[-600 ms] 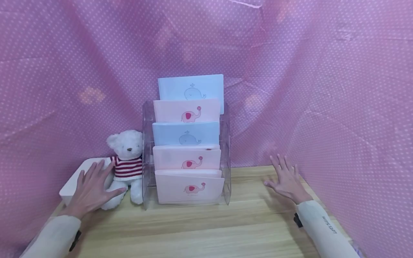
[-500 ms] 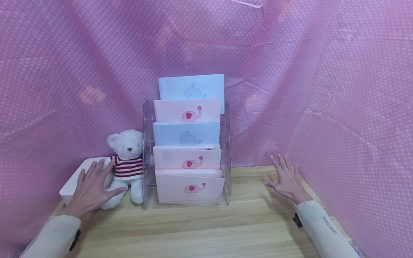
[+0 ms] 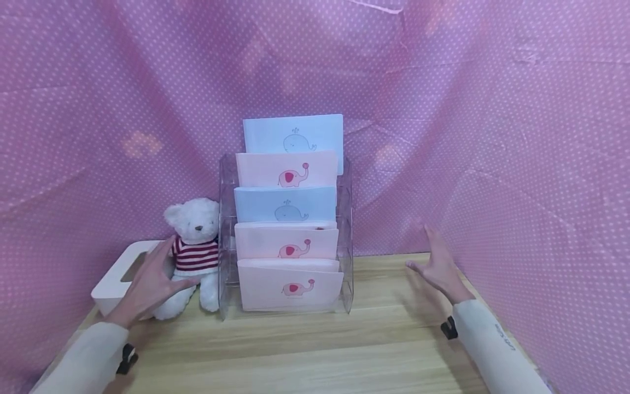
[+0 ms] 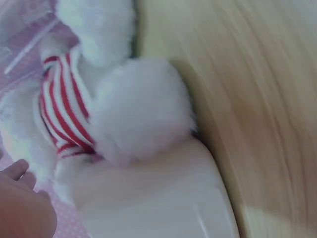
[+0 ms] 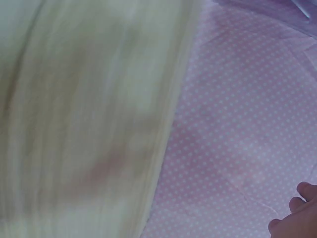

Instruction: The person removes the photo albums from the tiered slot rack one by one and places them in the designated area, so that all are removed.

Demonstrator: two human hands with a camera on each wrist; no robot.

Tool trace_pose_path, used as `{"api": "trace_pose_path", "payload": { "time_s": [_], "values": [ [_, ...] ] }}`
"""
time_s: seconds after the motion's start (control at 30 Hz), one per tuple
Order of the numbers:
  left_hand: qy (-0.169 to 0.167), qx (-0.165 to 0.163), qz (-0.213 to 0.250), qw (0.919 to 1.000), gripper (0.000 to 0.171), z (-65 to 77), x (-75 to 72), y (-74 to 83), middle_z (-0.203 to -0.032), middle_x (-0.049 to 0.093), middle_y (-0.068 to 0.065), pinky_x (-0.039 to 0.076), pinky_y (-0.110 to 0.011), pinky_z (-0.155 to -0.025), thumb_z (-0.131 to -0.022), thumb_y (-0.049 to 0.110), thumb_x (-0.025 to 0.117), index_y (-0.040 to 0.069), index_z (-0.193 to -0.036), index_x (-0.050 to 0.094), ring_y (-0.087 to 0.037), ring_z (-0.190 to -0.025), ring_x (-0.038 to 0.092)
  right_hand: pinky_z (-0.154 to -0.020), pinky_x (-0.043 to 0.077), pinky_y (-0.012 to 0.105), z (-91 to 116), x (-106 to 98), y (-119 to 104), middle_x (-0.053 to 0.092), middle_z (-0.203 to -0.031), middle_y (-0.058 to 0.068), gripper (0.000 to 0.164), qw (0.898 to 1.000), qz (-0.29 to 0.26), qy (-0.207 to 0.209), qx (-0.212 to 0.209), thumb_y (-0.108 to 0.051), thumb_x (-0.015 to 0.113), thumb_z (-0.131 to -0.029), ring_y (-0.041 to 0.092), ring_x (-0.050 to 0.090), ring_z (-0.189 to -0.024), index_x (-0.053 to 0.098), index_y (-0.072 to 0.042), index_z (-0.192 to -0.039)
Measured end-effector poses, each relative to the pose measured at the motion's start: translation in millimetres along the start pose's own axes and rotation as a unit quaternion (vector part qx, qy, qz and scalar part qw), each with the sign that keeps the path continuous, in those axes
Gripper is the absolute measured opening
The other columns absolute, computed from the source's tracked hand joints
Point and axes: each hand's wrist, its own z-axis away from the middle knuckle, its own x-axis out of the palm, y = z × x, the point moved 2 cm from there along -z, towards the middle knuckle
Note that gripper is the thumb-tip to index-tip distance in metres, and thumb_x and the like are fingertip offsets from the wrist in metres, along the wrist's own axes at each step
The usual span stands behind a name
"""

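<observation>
In the head view my left hand (image 3: pixel 150 282) hovers with straight fingers over the white box (image 3: pixel 109 280), its thumb in front of the white teddy bear (image 3: pixel 197 257) in a red-striped sweater. Nothing is in its grasp. On the right side, my right hand (image 3: pixel 439 269) is held above the table, thumb apart from straight fingers, also holding nothing. Between the hands stands a clear tiered rack (image 3: pixel 346 241). Pink elephant booklets (image 3: pixel 291 287) and blue whale booklets (image 3: pixel 285 205) lean in its tiers. The left wrist view shows the bear (image 4: pixel 143 109) beside the box (image 4: pixel 158 198).
A light wooden table (image 3: pixel 295 355) carries the rack, bear and box. Pink dotted cloth (image 3: pixel 418 109) hangs behind and along both sides, close to the right hand. The bear sits against the rack's left side.
Both hands have turned from palm-down to more edge-on, thumbs toward the middle. The box's opening now shows behind the left hand. The rack, booklets and bear stay in place.
</observation>
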Motion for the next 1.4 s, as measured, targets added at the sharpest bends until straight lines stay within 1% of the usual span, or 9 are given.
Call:
{"api": "trace_pose_path", "payload": {
  "time_s": [0.33, 0.5, 0.6, 0.7, 0.83, 1.0, 1.1, 1.3, 1.4],
  "values": [
    [-0.046, -0.076, 0.053, 0.9946, 0.111, -5.7, -6.3, 28.5, -0.159, 0.033, -0.033, 0.032, -0.072, -0.111, -0.083, 0.065, 0.072, 0.007, -0.162, 0.02, -0.058, -0.143, 0.032, -0.121, 0.016, 0.072, -8, -17, -14, 0.001, -0.171, 0.021, 0.112, 0.99, -0.113, -0.021, 0.078, -0.032, 0.076, -0.09, 0.052, 0.009, -0.154, -0.007, -0.011, -0.163],
    [-0.028, -0.08, 0.122, 0.989, 0.104, -9.9, -7.8, 38.9, -0.157, 0.045, -0.022, 0.045, -0.05, -0.113, -0.082, 0.061, 0.076, 0.005, -0.158, 0.032, -0.047, -0.142, 0.044, -0.125, 0.019, 0.063, -14, -24, -22, 0.005, -0.171, 0.024, 0.107, 0.98, -0.184, -0.002, 0.073, -0.025, 0.074, -0.093, 0.047, 0.011, -0.156, -0.006, -0.007, -0.162],
    [-0.025, -0.073, 0.186, 0.9796, 0.097, -14.5, -7.1, 45.7, -0.151, 0.052, -0.022, 0.056, -0.021, -0.096, -0.085, 0.052, 0.077, 0.002, -0.156, 0.035, -0.037, -0.133, 0.058, -0.127, 0.018, 0.06, -21, -26, -27, 0.006, -0.171, 0.023, 0.103, 0.969, -0.236, 0.005, 0.072, -0.02, 0.072, -0.094, 0.044, 0.011, -0.157, -0.004, -0.006, -0.163],
    [-0.03, -0.062, 0.247, 0.9664, 0.089, -19.1, -4.5, 51.6, -0.148, 0.053, -0.026, 0.052, -0.004, -0.084, -0.089, 0.042, 0.076, -0.002, -0.155, 0.035, -0.013, -0.119, 0.069, -0.128, 0.018, 0.059, -27, -29, -37, 0.005, -0.172, 0.02, 0.102, 0.96, -0.268, 0.001, 0.077, -0.021, 0.071, -0.095, 0.042, 0.012, -0.158, -0.004, -0.01, -0.163],
    [-0.032, -0.065, 0.3, 0.9512, 0.083, -23.4, 1.2, 58.1, -0.147, 0.054, -0.027, 0.052, -0.005, -0.084, -0.091, 0.035, 0.077, -0.002, -0.154, 0.037, 0.015, -0.103, 0.062, -0.128, 0.019, 0.057, -36, -34, -55, 0.007, -0.172, 0.016, 0.1, 0.956, -0.285, -0.004, 0.072, -0.024, 0.07, -0.096, 0.039, 0.014, -0.158, -0.003, -0.013, -0.164],
    [-0.015, -0.073, 0.345, 0.9356, 0.076, -27.8, 8.2, 65.5, -0.144, 0.053, -0.031, 0.056, -0.011, -0.084, -0.09, 0.027, 0.078, -0.005, -0.149, 0.044, 0.015, -0.098, 0.065, -0.129, 0.02, 0.054, -48, -38, -77, 0.012, -0.172, 0.016, 0.095, 0.949, -0.311, 0.006, 0.054, -0.021, 0.069, -0.095, 0.035, 0.016, -0.158, 0.003, -0.01, -0.163],
    [0.0, -0.079, 0.343, 0.9358, 0.07, -29.4, 10.4, 67.2, -0.141, 0.056, -0.031, 0.056, -0.01, -0.083, -0.091, 0.025, 0.078, -0.005, -0.146, 0.048, 0.017, -0.093, 0.064, -0.129, 0.02, 0.052, -55, -41, -89, 0.013, -0.172, 0.015, 0.093, 0.945, -0.324, 0.009, 0.044, -0.02, 0.068, -0.095, 0.033, 0.017, -0.159, 0.006, -0.009, -0.163],
    [0.007, -0.097, 0.297, 0.9498, 0.063, -29.9, 10.2, 67.8, -0.138, 0.063, -0.023, 0.053, -0.005, -0.081, -0.091, 0.029, 0.077, 0.0, -0.143, 0.055, 0.02, -0.091, 0.061, -0.129, 0.02, 0.052, -71, -47, -113, 0.015, -0.172, 0.014, 0.091, 0.941, -0.338, 0.008, 0.021, -0.017, 0.068, -0.095, 0.03, 0.019, -0.159, 0.008, -0.009, -0.163],
    [0.004, -0.105, 0.265, 0.9585, 0.062, -31.2, 9.0, 69.9, -0.137, 0.064, -0.02, 0.053, -0.005, -0.08, -0.092, 0.033, 0.076, 0.004, -0.142, 0.057, 0.006, -0.102, 0.068, -0.129, 0.021, 0.051, -81, -50, -127, 0.017, -0.171, 0.013, 0.09, 0.939, -0.344, 0.006, 0.012, -0.016, 0.068, -0.095, 0.03, 0.02, -0.158, 0.01, -0.009, -0.163]
  ]
}}
